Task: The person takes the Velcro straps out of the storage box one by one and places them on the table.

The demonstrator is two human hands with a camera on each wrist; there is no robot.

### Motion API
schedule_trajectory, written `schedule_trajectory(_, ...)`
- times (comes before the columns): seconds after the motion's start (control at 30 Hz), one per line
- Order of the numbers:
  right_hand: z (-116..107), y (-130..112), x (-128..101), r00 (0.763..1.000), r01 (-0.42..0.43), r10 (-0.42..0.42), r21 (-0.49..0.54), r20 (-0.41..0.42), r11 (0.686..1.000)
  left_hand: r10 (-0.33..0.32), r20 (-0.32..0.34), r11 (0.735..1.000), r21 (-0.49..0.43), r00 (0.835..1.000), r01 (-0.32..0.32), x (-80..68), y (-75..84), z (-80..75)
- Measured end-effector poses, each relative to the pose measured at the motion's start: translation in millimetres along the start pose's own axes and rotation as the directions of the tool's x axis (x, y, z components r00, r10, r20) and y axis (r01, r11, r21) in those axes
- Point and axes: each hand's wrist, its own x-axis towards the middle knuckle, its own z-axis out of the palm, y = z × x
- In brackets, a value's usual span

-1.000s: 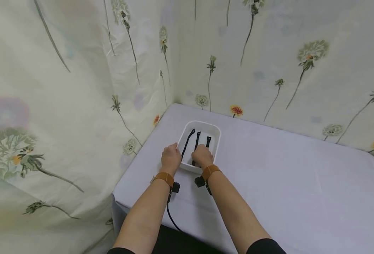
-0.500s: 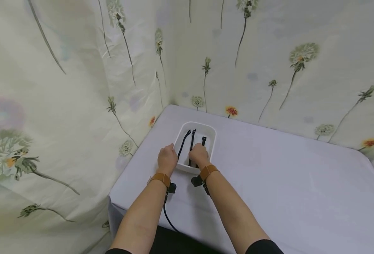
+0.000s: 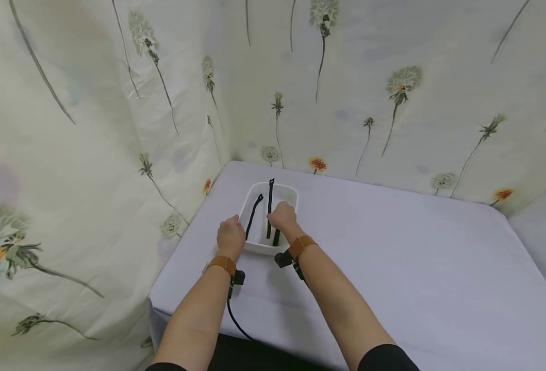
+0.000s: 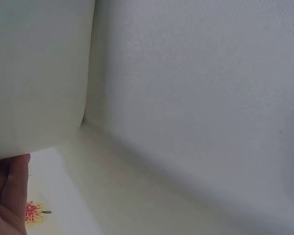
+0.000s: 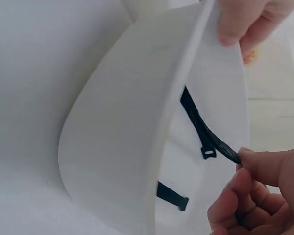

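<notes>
A white rectangular tray [image 3: 264, 249] stands on the table with three black hook-and-loop cable ties in view. My left hand [image 3: 231, 237] grips its left rim, the thumb over the inner wall in the right wrist view. My right hand [image 3: 284, 217] pinches the middle cable tie [image 3: 270, 201] between thumb and finger. That tie is lifted, its far end overlapping the tray's far rim. The left cable tie [image 3: 253, 216] lies lengthwise in the tray. Of the right cable tie [image 3: 276, 238], the upper part is hidden under my right hand. In the right wrist view, a slotted tie end [image 5: 208, 152] shows inside the tray.
A pale cloth covers the table [image 3: 393, 257], which extends to the right of the tray. Flower-printed curtains [image 3: 337, 129] hang behind and to the left. A black cable [image 3: 236, 322] runs from the left wrist camera over the table's front edge.
The middle cable tie has come up with my right hand, its end shifting toward the far rim. My left hand keeps its grip on the tray. The head view has turned right.
</notes>
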Motion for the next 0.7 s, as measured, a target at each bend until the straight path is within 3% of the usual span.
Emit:
schedule_trajectory(0.4, -24, 6, -5, 0.999, 0.009, -0.007, 0.050, -0.040, 0.999, 0.002, -0.014, 1.000, -0.015, 1.000, -0.002, -5.5, -0.6, 5.6)
schedule_trajectory(0.7, -48, 16, 0, 1.000, 0.014, -0.014, 0.090, -0.004, 0.996, 0.007, -0.022, 1.000, -0.018, 1.000, -0.008, -3.8, 2.2, 5.6)
